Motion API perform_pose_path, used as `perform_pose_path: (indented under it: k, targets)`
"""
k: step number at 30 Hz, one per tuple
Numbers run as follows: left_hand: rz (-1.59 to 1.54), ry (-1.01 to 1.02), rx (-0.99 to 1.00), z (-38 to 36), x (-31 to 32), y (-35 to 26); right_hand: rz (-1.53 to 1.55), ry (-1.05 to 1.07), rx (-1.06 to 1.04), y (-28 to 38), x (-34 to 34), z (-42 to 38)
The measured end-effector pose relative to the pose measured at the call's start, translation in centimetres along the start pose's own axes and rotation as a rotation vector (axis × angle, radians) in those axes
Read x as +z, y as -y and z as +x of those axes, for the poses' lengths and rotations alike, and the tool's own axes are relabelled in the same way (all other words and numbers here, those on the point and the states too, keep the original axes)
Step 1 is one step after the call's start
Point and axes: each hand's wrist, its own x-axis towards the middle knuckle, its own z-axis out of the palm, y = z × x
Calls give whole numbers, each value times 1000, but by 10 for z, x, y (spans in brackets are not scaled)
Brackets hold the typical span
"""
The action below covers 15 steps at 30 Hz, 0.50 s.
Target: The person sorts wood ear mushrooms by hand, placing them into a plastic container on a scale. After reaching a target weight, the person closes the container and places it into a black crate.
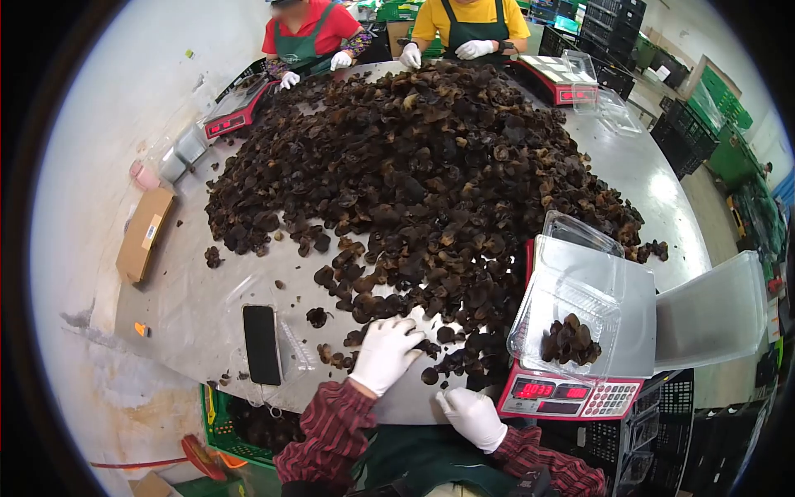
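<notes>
A large heap of dark wood ear mushrooms (414,157) covers the middle of the metal table. My left hand (386,354), in a white glove, reaches to its near edge with fingers outstretched and a little apart, touching loose pieces. My right hand (472,419), gloved too, is at the table's near edge with its fingers curled together; whatever may be in them is hidden. To its right, a red digital scale (571,399) shows lit red digits. On the scale's plate lies an open clear plastic box (571,300) with a small clump of mushrooms (570,340) in it.
A phone (262,345) lies on a clear lid left of my hands. A translucent tub (712,315) stands beyond the scale. Two gloved co-workers sort across the table near other scales (230,123). A green crate (217,427) sits below the left edge.
</notes>
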Motion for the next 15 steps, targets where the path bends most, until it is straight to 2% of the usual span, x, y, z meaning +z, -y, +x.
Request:
perform_pose_path:
  k: [3,6,8,9,10,13,15]
  targets:
    - [-129,-173,5,18,-15,-1,33,14,12,0,11,0]
    - [-144,-345,61,67,5,-1,-12,-13,-8,-2,20,1]
    - [30,-297,71,91,18,-5,-15,-21,6,-2,21,3]
    - [64,-166,90,95,29,-5,-14,-26,16,-2,21,3]
    - [64,-76,88,96,27,-9,-1,-17,-5,-3,22,4]
    - [-31,-323,18,62,-5,-20,-45,-53,-42,-4,23,2]
    - [-9,-442,-55,19,-24,-6,-33,-90,-25,-10,30,-2]
